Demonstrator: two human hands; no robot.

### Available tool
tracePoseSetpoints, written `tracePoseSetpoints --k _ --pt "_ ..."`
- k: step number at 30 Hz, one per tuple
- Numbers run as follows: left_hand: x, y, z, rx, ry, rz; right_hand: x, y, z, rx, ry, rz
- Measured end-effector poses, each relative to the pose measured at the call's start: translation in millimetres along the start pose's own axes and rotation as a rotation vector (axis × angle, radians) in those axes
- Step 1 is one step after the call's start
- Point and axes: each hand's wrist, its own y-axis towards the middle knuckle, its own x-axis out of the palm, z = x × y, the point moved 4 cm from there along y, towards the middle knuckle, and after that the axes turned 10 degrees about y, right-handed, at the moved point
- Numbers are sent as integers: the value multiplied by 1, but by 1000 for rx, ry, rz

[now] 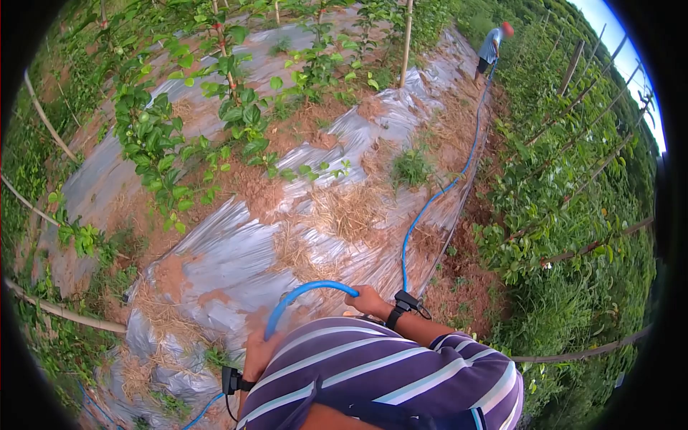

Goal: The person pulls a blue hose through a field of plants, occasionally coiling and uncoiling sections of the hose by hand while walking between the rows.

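Observation:
A blue hose (312,286) arches between my two hands in front of my body. My left hand (262,352) is closed round it at the lower left, and a black device is strapped at that wrist. Farther right, my right hand (368,300) also grips the hose, its fingers wrapped and partly hidden. Beyond that hand the hose continues up the slope along the row. A further length of blue hose (204,410) trails at the bottom left, behind my left wrist.
Silvery plastic film (236,251) with straw (351,213) covers the sloping soil. Leafy plants (150,143) on stakes stand at left. Dense greenery (552,251) and poles line the right. Up the row, another person (490,51) stands by the hose. A pole (64,309) crosses at lower left.

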Motion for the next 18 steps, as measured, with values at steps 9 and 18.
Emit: tracePoseSetpoints --k 9,18 --pt "3 5 -9 41 39 1 0 -1 10 1 19 4" --pt "5 3 -6 30 5 -9 0 -2 11 25 27 4"
